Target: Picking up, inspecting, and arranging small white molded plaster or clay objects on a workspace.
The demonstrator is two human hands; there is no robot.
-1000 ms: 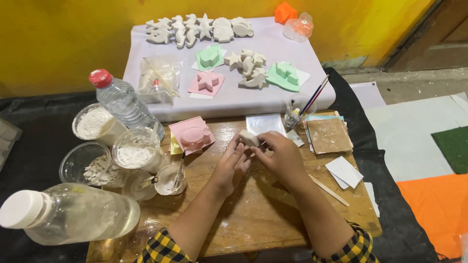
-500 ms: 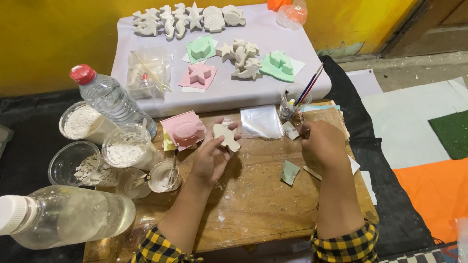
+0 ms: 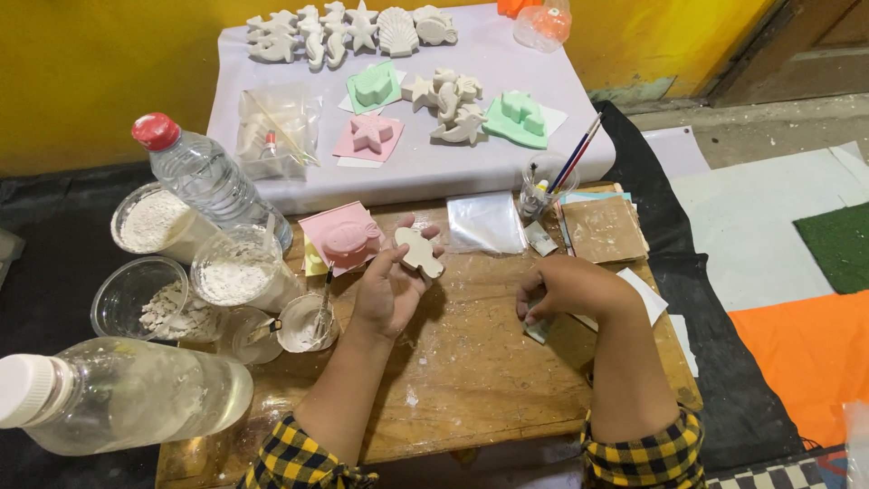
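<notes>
The left hand lay palm up over the wooden table, its fingers curled loosely under a small white plaster figure that it cradled rather than pinched; the figure rested on the fingertips, its long axis running diagonally, the rounded head end toward the far left and the other end toward the near right; a pink mould sat just beside it on the left. The right hand pressed knuckles up on the table, fingers bent down onto a small greyish scrap; how firmly it gripped could not be told.
</notes>
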